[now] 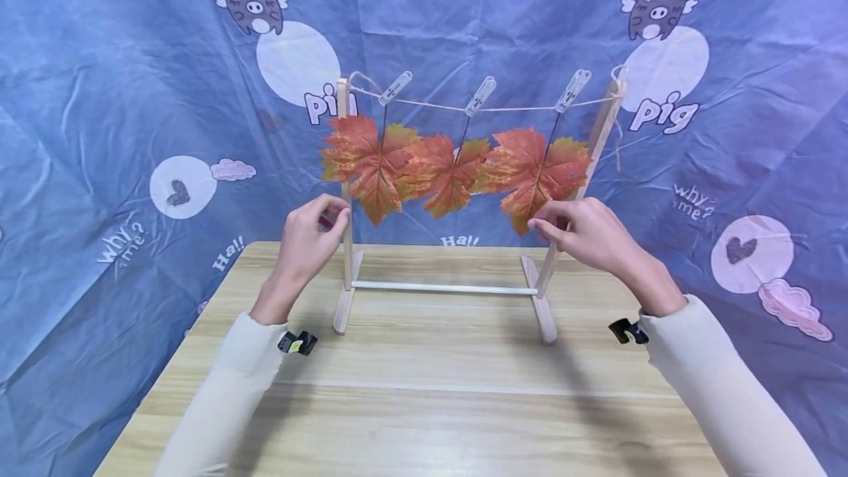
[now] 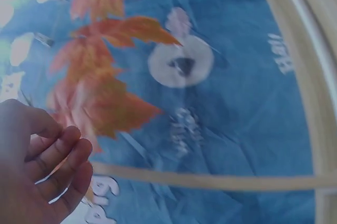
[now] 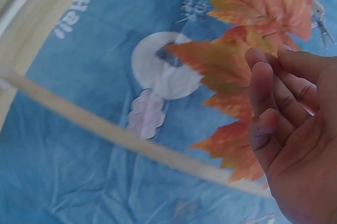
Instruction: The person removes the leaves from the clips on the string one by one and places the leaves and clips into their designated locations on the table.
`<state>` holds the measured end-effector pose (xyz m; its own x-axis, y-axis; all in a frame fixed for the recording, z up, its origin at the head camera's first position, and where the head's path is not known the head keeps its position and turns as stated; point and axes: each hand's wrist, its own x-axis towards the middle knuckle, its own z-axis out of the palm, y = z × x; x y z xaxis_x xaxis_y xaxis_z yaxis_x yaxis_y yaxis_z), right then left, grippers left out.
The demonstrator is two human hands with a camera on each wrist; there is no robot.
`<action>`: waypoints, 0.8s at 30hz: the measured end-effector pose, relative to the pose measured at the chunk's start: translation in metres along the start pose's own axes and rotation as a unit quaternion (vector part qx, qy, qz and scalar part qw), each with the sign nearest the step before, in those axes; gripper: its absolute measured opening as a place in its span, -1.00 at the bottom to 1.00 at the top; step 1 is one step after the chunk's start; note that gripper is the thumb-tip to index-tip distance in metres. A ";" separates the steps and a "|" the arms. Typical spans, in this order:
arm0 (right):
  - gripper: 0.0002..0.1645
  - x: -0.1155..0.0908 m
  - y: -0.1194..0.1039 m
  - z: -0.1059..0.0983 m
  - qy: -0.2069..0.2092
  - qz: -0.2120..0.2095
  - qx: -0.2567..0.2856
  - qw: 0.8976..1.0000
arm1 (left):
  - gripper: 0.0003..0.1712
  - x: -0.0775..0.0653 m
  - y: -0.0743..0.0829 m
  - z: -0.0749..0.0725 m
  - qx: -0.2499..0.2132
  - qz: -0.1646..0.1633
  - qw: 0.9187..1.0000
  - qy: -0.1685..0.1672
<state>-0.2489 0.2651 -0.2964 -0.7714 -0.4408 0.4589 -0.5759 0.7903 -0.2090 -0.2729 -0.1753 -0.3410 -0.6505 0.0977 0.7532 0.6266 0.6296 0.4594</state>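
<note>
Three orange-red maple leaves hang in a row: a left leaf, a middle leaf and a right leaf. White clothespins fix their stems to a thin string tied between two wooden posts. My left hand is raised beside the left post, fingers loosely bent, with nothing seen in them. My right hand is near the lower tip of the right leaf, in front of the right post. Its fingers are loosely bent, fingertips overlapping the leaf's edge in the head view.
The wooden stand rests on feet, joined by a white crossbar, on a light wood table. A blue printed cloth hangs behind and at both sides. Dark wrist devices sit at both sleeve cuffs.
</note>
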 end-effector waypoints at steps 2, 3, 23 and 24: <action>-0.86 0.007 -0.005 -0.001 0.001 -0.003 0.007 1.000 | -0.94 0.005 0.008 0.002 -0.010 0.000 1.000 0.005; -0.87 0.010 -0.008 -0.002 0.002 -0.004 0.010 1.000 | -0.94 0.008 0.012 0.002 -0.015 -0.001 1.000 0.006; -0.86 0.076 -0.058 -0.014 -0.009 -0.055 0.061 0.997 | -0.89 0.058 0.058 0.014 -0.082 -0.016 0.995 0.056; -0.86 0.079 -0.060 -0.014 -0.008 -0.059 0.060 0.996 | -0.89 0.060 0.060 0.015 -0.085 -0.018 0.994 0.060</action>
<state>-0.2717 0.1887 -0.2352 -0.7007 -0.5352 0.4719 -0.6900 0.6765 -0.2574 -0.2809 -0.1206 -0.2750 -0.6248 -0.0221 0.7805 0.6731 0.4913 0.5527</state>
